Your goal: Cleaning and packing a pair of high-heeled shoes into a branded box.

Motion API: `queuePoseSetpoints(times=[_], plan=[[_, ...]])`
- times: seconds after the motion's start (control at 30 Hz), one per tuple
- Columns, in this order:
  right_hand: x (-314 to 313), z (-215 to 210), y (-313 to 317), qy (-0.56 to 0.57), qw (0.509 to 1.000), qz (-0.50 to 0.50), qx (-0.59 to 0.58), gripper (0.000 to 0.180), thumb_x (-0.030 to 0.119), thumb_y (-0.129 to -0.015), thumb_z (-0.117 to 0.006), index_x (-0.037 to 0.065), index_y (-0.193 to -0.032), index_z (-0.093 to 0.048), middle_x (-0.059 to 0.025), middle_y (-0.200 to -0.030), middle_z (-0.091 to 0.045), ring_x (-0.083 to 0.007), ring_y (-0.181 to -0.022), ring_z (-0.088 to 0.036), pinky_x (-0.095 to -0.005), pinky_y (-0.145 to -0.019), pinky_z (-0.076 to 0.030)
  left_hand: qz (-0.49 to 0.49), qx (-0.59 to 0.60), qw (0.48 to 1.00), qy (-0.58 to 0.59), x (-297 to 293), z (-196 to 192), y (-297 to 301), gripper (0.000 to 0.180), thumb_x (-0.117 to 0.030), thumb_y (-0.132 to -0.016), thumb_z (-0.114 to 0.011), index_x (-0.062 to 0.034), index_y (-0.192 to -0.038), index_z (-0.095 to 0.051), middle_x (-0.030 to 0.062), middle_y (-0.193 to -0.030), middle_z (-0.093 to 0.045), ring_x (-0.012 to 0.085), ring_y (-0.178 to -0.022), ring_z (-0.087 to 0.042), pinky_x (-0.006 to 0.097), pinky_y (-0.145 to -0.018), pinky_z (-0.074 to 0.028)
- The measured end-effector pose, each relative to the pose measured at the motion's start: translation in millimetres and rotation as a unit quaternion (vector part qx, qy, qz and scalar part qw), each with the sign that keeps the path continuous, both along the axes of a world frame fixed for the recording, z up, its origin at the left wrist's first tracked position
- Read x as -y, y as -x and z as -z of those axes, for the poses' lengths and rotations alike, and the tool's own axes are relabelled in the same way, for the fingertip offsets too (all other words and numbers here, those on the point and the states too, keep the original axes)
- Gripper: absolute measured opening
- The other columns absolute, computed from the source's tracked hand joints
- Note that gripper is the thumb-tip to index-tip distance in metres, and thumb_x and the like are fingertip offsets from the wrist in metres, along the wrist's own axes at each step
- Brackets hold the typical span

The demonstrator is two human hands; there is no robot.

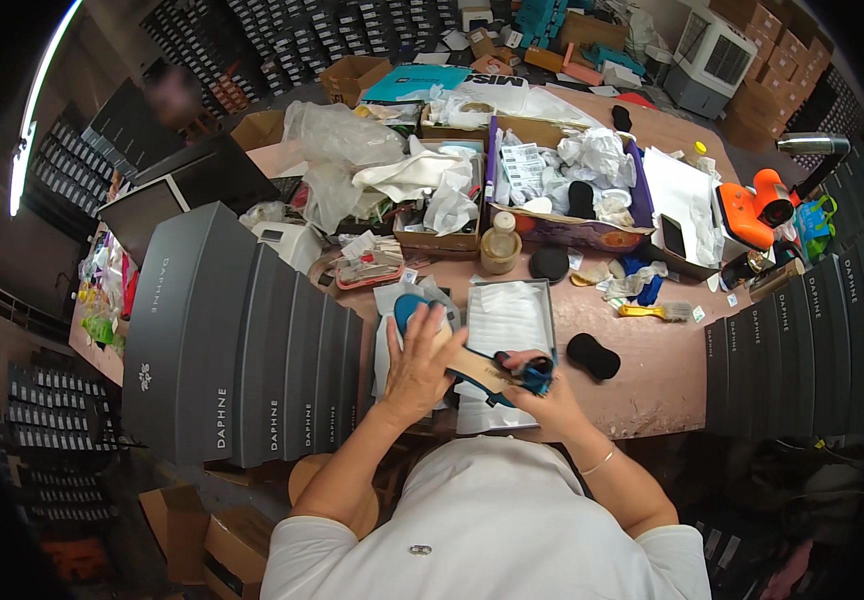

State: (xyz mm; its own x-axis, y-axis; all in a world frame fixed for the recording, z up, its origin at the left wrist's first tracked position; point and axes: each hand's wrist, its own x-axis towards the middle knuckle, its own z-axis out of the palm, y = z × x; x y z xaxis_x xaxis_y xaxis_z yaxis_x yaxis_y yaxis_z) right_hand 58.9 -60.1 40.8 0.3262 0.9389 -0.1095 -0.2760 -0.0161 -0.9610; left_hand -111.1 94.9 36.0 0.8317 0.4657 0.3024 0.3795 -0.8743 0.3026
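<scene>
Left hand: I am seeing my left hand [420,362] lying flat on the blue shoe [452,352], the fingers spread and pressing on its upper side, not clenched.
Right hand: my right hand [535,385] is closing its fingers around the heel end of the same shoe, where the dark blue part is showing; the grip is tight.
Shoe: it is lying across, the toe pointing far left and the heel near right, with its tan sole turned up between the two hands. It is staying at the near edge of the work table [642,370], just in front of my body.
Open box: a grey shoe box [508,315] with white tissue paper inside is standing just behind the shoe, touching it as far as I can tell.
Black pad: a small black oval pad [593,355] is lying on the table to the right of the box, apart from my right hand.
Left stack: a row of dark grey shoe boxes [252,350] is standing on the left side, near my left forearm.
Right stack: more dark grey boxes [802,345] are standing at the right edge of the table.
Far side: a small jar [500,245] and a yellow brush [657,311] are lying farther away, among crumpled paper and open cartons.
</scene>
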Motion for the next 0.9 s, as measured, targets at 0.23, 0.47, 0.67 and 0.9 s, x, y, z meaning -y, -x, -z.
queuePoseSetpoints(times=[0.23,0.47,0.67,0.9], plan=[[27,6,37,-0.051,0.968,0.058,0.240,0.038,0.005,-0.068,-0.079,0.007,-0.097,-0.055,-0.0197,-0.126,-0.053,-0.0287,-0.110,-0.057,-0.0362,-0.094,-0.045,-0.053,0.276,0.844,0.456,-10,38,11,0.074,-0.018,-0.083,-0.070,-0.0072,-0.145,-0.033,0.0200,-0.144,-0.032,0.0324,-0.134,-0.034,0.039,-0.109,-0.030],[41,-3,26,-0.002,0.969,-0.048,0.243,0.065,0.016,-0.068,-0.085,0.006,-0.124,-0.053,-0.0197,-0.137,-0.048,-0.0320,-0.123,-0.052,-0.0362,-0.097,-0.044,-0.183,0.275,0.859,0.391,3,61,3,0.037,-0.014,-0.088,-0.068,-0.0001,-0.121,-0.060,0.0120,-0.109,-0.057,0.0222,-0.101,-0.058,0.031,-0.090,-0.045],[80,-35,-43,0.114,0.903,-0.044,0.411,0.075,0.025,-0.068,-0.086,-0.002,-0.129,-0.053,-0.0180,-0.125,-0.060,-0.0306,-0.112,-0.059,-0.0370,-0.092,-0.049,-0.211,0.256,0.897,0.292,10,43,-11,0.039,-0.009,-0.082,-0.072,-0.0010,-0.119,-0.062,0.0142,-0.110,-0.058,0.0278,-0.101,-0.060,0.032,-0.089,-0.046],[53,-68,-35,0.068,0.810,-0.107,0.572,0.097,0.045,-0.067,-0.081,0.003,-0.142,-0.036,-0.0296,-0.136,-0.043,-0.0452,-0.112,-0.053,-0.0442,-0.096,-0.045,-0.183,0.242,0.919,0.250,17,7,-41,0.039,-0.004,-0.081,-0.072,0.0003,-0.118,-0.061,0.0154,-0.106,-0.057,0.0291,-0.096,-0.062,0.034,-0.083,-0.050]])
